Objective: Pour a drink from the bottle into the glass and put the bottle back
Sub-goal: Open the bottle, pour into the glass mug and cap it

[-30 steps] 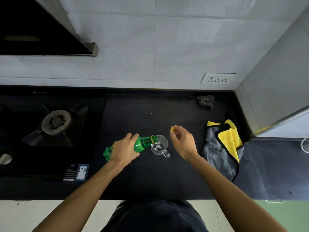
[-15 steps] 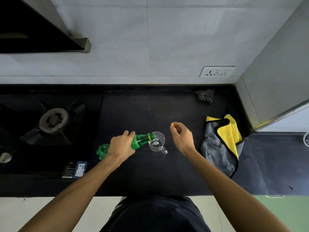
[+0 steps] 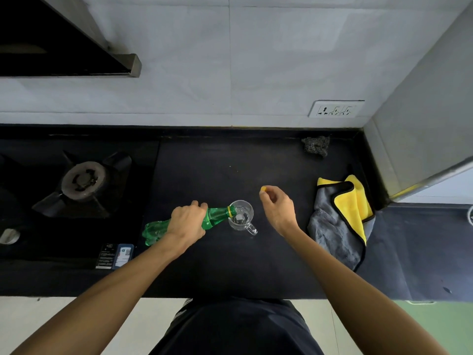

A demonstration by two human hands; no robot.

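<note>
Just one bottle point(image 3: 217, 217), one glass point(image 3: 247, 211).

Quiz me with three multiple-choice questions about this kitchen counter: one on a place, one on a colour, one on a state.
1. Where does the folded grey-and-yellow cloth lie from the clear glass mug?
A) to its left
B) to its right
C) under it

2. What colour is the small cap pinched by the right hand?
A) red
B) white
C) yellow

3. How does the left hand hold the green plastic bottle?
A) upright
B) tilted, mouth over the mug
C) upside down, capped

Answers:
1 B, the cloth lies well off the mug's right side.
2 C, yellow shows at the fingertips.
3 B, its open neck reaches the mug's rim.
</note>
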